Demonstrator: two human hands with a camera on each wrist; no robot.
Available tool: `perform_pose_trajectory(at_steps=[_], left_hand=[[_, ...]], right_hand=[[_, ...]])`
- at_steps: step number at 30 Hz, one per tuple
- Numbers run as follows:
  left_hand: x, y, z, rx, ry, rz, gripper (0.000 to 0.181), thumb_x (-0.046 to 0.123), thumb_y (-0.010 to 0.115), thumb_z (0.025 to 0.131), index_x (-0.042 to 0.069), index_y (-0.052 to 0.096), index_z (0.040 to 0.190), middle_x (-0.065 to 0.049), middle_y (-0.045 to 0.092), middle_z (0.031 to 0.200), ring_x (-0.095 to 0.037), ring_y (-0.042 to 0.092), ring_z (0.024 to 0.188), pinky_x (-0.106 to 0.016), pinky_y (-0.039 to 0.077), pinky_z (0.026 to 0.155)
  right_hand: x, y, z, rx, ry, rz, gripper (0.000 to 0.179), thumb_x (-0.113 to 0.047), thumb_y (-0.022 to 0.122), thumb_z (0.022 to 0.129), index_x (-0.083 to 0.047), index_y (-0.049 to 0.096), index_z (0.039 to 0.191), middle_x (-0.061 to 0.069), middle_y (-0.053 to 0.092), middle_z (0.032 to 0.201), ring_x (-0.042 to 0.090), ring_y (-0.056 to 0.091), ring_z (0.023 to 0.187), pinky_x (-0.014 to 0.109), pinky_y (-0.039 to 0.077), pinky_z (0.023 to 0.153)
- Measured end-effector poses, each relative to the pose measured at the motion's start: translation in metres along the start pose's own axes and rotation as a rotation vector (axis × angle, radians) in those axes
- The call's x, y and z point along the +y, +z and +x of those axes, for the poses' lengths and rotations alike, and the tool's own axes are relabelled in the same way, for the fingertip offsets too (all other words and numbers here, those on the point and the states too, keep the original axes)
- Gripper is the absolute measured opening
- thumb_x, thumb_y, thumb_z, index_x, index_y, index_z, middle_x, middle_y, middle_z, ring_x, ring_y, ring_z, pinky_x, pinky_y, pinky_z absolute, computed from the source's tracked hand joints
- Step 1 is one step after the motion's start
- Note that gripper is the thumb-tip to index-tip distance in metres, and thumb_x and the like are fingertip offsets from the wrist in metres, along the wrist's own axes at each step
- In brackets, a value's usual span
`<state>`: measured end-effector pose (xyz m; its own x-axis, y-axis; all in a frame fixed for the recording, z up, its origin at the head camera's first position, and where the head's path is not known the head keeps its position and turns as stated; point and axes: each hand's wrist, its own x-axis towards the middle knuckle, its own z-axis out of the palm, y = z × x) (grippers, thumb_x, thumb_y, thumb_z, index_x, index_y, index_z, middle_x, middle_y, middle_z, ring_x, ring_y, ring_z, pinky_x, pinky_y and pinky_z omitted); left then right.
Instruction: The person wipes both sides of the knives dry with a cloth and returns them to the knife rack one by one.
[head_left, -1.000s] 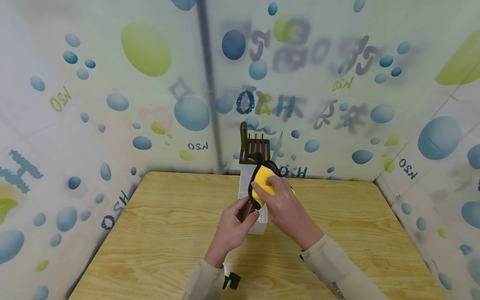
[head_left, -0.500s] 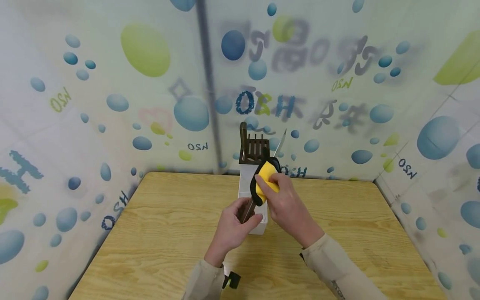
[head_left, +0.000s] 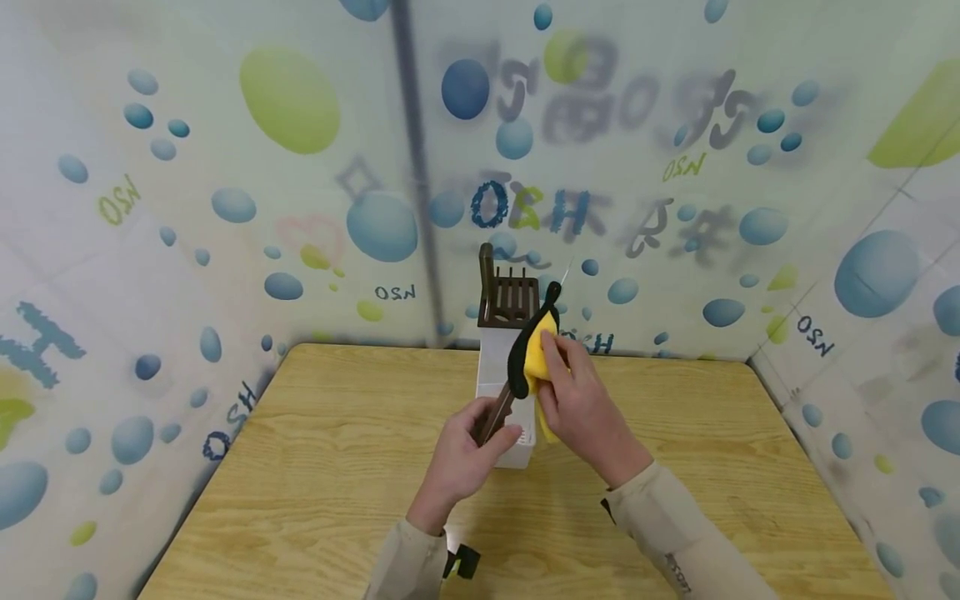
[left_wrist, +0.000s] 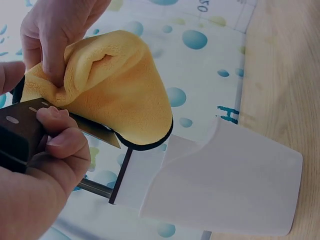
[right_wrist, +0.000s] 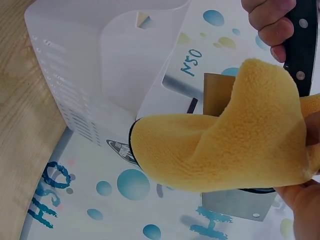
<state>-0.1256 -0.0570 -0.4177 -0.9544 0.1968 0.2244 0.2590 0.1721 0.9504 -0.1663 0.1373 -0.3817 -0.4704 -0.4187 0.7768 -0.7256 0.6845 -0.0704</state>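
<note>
My left hand (head_left: 461, 454) grips the dark riveted handle (right_wrist: 303, 45) of a cleaver, which tilts up and away from me. Its broad metal blade (right_wrist: 235, 206), with a small hole near one corner, shows on both sides of a yellow cloth (head_left: 537, 354). The cloth is plush, edged in black and folded over the blade. With thumb and fingers, my right hand (head_left: 588, 408) pinches it against the blade. Most of the blade is hidden by the cloth; in the left wrist view a strip of blade (left_wrist: 100, 134) shows beneath it.
Just behind the hands, a white knife holder (head_left: 492, 358) with a brown slotted top (head_left: 517, 302) stands on the wooden table (head_left: 360, 433). A dark handle (head_left: 487, 265) rises from its left side. A wall covering with blue and green bubbles (head_left: 382, 227) encloses the table's back and sides.
My right hand has slid the cloth slightly up and right along the blade, and the cloth's shape has changed. More of the handle shows. My left hand has kept its grip nearly in place.
</note>
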Motion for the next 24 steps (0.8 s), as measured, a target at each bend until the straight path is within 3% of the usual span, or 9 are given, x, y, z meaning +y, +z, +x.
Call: perform_pose_trajectory(at_steps=[8,18,24], left_hand=[[-0.002,-0.001,-0.001,0.004,0.089,-0.012,0.018,0.008,0.057,0.102,0.003,0.069,0.114,-0.002,0.054,0.076,-0.011,0.047,0.064,-0.025,0.04,0.058],[-0.001,-0.003,-0.006,-0.03,0.081,-0.046,0.028,0.009,0.062,0.102,-0.001,0.066,0.128,-0.01,0.065,0.093,-0.013,0.057,0.078,-0.026,0.049,0.068],[-0.003,-0.003,-0.008,-0.048,0.108,-0.031,0.032,0.008,0.063,0.1,-0.003,0.066,0.13,-0.014,0.066,0.101,-0.013,0.058,0.081,-0.026,0.05,0.069]], right_hand=[[0.002,0.0,0.002,0.024,0.044,0.009,0.057,0.008,0.076,0.087,0.014,0.054,0.14,0.033,0.055,0.128,0.043,0.062,0.111,0.05,0.056,0.095],[0.012,0.004,0.003,0.108,0.087,-0.003,0.053,0.012,0.071,0.086,0.014,0.057,0.137,0.033,0.059,0.125,0.046,0.063,0.111,0.053,0.055,0.093],[0.016,0.005,0.004,0.134,0.131,0.012,0.049,0.014,0.066,0.088,0.016,0.056,0.136,0.033,0.06,0.123,0.046,0.064,0.109,0.054,0.056,0.092]])
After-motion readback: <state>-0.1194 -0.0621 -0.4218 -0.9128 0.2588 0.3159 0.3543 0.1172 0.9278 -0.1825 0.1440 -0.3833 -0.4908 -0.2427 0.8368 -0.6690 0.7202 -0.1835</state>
